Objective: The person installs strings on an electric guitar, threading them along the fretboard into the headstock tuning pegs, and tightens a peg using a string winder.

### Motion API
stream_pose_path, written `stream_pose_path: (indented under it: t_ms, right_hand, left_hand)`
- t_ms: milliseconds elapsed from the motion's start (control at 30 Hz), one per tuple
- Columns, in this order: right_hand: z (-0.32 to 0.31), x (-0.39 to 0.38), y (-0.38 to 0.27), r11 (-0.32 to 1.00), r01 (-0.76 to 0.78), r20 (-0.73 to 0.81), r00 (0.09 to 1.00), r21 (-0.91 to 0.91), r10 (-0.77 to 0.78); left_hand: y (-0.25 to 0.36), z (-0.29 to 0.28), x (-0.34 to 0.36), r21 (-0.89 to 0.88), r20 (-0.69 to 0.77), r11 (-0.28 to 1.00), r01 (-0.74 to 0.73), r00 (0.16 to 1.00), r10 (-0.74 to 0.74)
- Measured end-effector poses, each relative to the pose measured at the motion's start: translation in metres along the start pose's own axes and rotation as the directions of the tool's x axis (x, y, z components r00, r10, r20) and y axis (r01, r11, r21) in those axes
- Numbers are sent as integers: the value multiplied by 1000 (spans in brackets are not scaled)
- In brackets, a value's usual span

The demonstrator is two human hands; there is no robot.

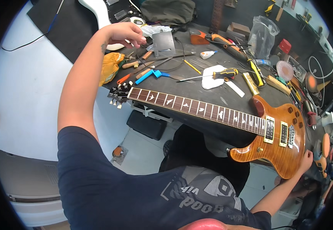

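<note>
An amber flame-top electric guitar (pixel 270 153) lies angled across the front of the workbench, its headstock (pixel 118 92) at the left and bird inlays along the neck. My left hand (pixel 128 36) is raised above the headstock, over the back of the bench, fingers curled together; whatever they hold, if anything, is too small to make out. At the lower right, my right hand (pixel 304 161) grips the edge of the guitar's body, some fingers hidden.
Tools litter the dark bench (pixel 231 96): a screwdriver (pixel 222 73), blue winder (pixel 145 76), glue bottle (pixel 208 54), metal plate (pixel 163 42) and files. A yellow cloth (pixel 111 67) sits left, beside a white guitar (pixel 97 11). A black case (pixel 145 124) is under the bench.
</note>
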State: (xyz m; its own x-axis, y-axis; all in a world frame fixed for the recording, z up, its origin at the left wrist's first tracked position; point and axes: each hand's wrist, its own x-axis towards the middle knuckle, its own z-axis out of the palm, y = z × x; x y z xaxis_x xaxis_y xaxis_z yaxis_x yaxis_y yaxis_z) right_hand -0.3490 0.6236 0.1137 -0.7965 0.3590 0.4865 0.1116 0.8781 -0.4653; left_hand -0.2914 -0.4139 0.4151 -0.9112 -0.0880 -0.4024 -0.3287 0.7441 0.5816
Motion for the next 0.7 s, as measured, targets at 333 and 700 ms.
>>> stream_pose_path:
  t_ms: [333, 700]
  right_hand:
    - [2, -6, -13, 999, -26, 3, 1000, 41, 26]
    - [15, -3, -9, 998, -51, 1, 999, 24, 51]
  left_hand:
    - [-73, 21, -4, 501, -365, 685, 529, 847, -388]
    - [-196, -63, -64, -286, -748, 957, -41, 633, -196]
